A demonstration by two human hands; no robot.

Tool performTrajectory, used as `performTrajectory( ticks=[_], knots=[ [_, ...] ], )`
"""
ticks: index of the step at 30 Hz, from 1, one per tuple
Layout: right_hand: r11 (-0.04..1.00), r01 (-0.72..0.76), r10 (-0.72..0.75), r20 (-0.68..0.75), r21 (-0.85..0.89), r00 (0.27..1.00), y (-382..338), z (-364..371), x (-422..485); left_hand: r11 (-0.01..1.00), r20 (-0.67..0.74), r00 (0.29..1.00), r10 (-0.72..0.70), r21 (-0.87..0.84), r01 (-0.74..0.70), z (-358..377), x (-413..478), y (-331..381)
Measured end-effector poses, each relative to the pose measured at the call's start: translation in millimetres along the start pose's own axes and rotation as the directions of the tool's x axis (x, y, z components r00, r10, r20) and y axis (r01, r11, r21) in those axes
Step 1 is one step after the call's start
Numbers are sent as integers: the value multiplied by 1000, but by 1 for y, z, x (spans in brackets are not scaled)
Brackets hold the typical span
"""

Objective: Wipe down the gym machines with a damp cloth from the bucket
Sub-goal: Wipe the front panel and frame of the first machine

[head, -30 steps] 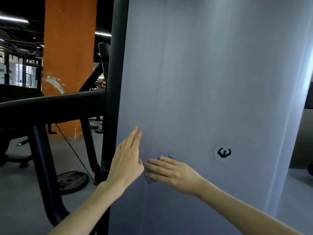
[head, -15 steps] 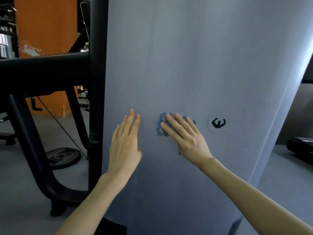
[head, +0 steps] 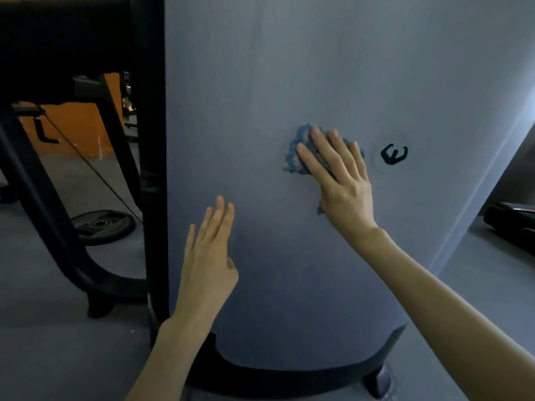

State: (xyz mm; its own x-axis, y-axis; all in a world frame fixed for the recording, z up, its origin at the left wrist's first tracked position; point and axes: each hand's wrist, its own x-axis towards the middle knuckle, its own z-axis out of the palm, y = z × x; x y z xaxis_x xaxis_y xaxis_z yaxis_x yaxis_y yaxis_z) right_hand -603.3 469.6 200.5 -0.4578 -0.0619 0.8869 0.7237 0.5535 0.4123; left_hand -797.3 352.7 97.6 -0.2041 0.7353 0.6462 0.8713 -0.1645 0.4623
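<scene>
A tall grey panel of a gym machine (head: 289,68) fills most of the view, with a small black logo (head: 394,154) on it. My right hand (head: 337,180) presses a crumpled blue cloth (head: 296,153) flat against the panel, fingers straight, just left of the logo. My left hand (head: 210,256) lies flat on the panel lower down and to the left, fingers straight and together, holding nothing. No bucket is in view.
A black upright post (head: 153,140) borders the panel's left edge, with black frame tubes (head: 52,215) beyond it. A black weight plate (head: 101,225) lies on the grey floor. An orange pillar (head: 75,128) stands behind. Another dark machine base (head: 509,221) sits at the right.
My right hand slid the cloth rightward and up across the panel toward the logo, fingers turning upward. My left hand stayed flat on the panel. The view tilted downward, showing the machine's base.
</scene>
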Motion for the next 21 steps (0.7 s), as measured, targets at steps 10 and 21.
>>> performTrajectory(
  ticks=[10,21],
  knots=[
    [790,602,-588,428,120,686,-40,14,-147,989,87,995,-42,-138,54,24,-26,-23],
    [933,-331,349,-129,139,928,-13,7,-59,954,121,988,-95,-271,125,33,-34,-24]
  ],
)
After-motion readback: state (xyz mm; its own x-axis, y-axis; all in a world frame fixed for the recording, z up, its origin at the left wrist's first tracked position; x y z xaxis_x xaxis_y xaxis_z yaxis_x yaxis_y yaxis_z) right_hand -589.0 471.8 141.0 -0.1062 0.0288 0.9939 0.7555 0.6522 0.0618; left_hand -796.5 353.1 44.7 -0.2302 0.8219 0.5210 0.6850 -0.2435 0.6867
